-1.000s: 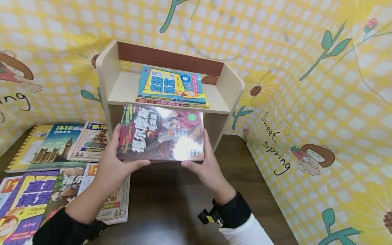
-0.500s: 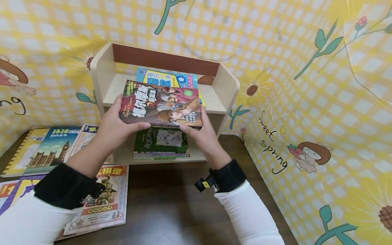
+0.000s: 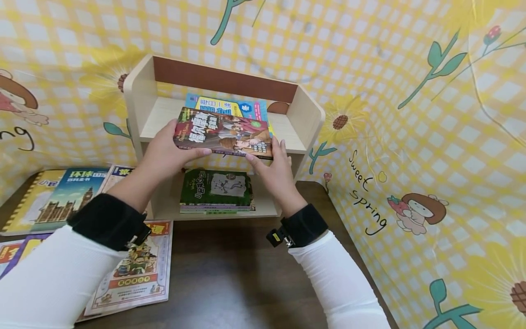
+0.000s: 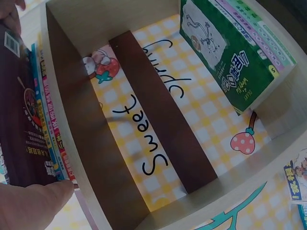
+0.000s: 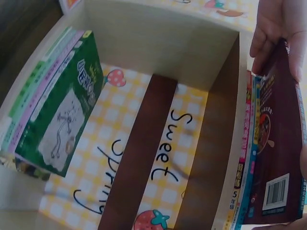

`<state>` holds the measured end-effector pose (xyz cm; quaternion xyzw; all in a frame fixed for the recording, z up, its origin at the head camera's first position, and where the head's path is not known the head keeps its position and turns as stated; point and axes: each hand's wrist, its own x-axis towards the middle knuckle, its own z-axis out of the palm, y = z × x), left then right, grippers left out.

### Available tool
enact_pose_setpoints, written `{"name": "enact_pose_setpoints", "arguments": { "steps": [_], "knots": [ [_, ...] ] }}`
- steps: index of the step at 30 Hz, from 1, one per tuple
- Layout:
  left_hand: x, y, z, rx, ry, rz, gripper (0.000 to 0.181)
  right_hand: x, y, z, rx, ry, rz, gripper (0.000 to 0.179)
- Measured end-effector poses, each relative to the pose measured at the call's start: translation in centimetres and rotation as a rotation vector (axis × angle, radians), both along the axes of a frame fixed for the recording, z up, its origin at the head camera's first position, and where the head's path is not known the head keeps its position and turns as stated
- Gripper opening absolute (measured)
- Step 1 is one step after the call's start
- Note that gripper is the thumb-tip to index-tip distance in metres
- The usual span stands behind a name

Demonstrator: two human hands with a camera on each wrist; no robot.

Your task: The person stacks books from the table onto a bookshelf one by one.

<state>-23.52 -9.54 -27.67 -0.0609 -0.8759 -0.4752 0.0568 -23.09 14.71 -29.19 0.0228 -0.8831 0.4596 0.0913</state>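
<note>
Left hand and right hand hold maroon book above blue-and-yellow stack

Biggest first: wooden shelf unit stands on dark table. At left on the table, booklets and a magazine lie spread out, some partly behind the white left sleeve. Lower level: green-covered stack, in full view; one second ago the maroon book blocked that compartment. Upper level: blue-and-yellow stack, front part hidden by the book.

Main change: book is up and back, from in front of the unit to over the upper stack, farther in than half a second ago. For the work: book is at upper-shelf level, judged as carried, not released. Its barcode side shows in both wrist views, so it looks tilted, not flat on the stack; edge contact, can't tell. One volume or several, can't tell.

Smallest: grips. Left curls round the left end, right round the right end, both thumbs along the near edge. Neither hand is spread; parts under the book hidden in head view.
</note>
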Motion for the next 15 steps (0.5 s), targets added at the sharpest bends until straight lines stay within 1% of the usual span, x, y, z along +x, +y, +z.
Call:
{"name": "enact_pose_setpoints", "arguments": {
  "steps": [2, 5, 8, 11, 15],
  "knots": [
    [-0.4, 0.1, 0.1, -0.016, 0.015, -0.002, 0.11, -0.5, 0.0, 0.3, 0.069, 0.012, -0.014, 0.089],
    [-1.1, 0.1, 0.3, -0.043, 0.026, 0.003, 0.103, -1.3, -0.1, 0.7, 0.16, 0.028, -0.013, 0.087],
    [-1.7, 0.3, 0.6, -0.068, 0.02, 0.011, 0.102, -2.1, -0.2, 1.1, 0.23, 0.04, -0.007, 0.086],
    [-2.3, 0.5, 1.0, -0.097, -0.003, 0.012, 0.105, -3.0, -0.2, 1.4, 0.254, 0.035, -0.008, 0.085],
    [-3.1, 0.6, 1.3, -0.129, -0.026, 0.015, 0.106, -3.8, -0.2, 1.5, 0.259, 0.017, -0.007, 0.083]
  ]
}}
